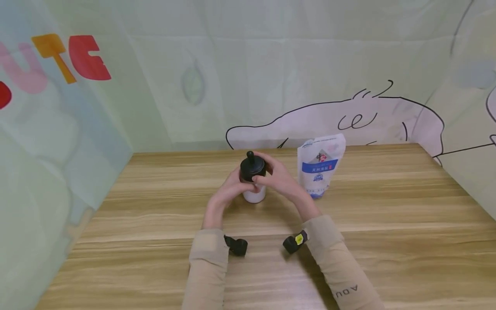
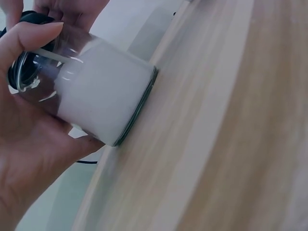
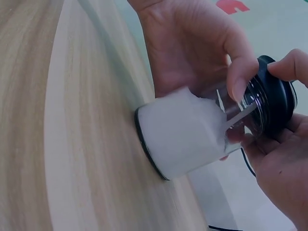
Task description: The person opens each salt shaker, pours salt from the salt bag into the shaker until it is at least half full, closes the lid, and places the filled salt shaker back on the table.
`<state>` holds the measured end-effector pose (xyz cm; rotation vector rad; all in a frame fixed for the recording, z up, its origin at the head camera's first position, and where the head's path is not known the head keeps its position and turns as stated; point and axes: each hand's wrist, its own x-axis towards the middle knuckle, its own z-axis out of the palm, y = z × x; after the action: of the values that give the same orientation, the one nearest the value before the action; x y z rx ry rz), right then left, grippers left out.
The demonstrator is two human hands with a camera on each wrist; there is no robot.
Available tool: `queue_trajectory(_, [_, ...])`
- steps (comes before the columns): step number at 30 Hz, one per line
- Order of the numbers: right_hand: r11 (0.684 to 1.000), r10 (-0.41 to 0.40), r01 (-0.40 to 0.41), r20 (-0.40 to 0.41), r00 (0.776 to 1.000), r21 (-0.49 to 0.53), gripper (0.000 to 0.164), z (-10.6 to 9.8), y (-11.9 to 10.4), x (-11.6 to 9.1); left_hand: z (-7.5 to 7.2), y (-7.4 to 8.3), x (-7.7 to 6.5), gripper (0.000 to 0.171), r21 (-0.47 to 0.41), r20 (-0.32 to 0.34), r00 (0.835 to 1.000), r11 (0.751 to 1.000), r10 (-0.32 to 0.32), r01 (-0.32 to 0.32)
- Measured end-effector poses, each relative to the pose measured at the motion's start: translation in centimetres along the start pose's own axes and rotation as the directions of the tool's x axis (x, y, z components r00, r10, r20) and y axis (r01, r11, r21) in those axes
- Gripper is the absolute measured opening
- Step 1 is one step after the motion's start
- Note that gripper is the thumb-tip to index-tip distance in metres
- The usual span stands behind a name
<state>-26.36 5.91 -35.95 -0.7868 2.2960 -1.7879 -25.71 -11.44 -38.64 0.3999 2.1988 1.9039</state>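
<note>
A clear glass jar (image 3: 185, 137) filled with white, salt-like grains stands upright, its base right at the tabletop. My left hand (image 1: 231, 188) grips its side, with the thumb across the upper glass in the left wrist view. Curled around the black lid (image 1: 253, 170) are the fingers and thumb of my right hand (image 1: 282, 180). A dark knob-like handle (image 1: 251, 158) sticks up from the lid. Through the glass, a thin pale rod (image 3: 240, 115) runs from the lid down to the grains.
To the right of the hands, a white and blue pouch (image 1: 320, 165) with printed labels stands upright on the wooden table (image 1: 155, 206). A printed cloth (image 1: 162, 86) hangs behind the table's back edge and along its sides.
</note>
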Motion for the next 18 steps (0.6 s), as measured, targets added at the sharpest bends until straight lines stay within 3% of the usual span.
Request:
queue_trajectory(10, [0.999,0.022,-0.023,0.024,0.999,0.047,0.069,-0.25,-0.37,-0.30,-0.24,-0.18,-0.08,0.077,-0.026,0.055,0.998,1.000,-0.004,0.006])
queue_trajectory(18, [0.999,0.030,-0.030,0.031,0.999,0.013,0.068,-0.25,-0.39,-0.16,-0.33,-0.17,-0.09,0.079,-0.031,0.060,0.998,1.000,-0.001,0.003])
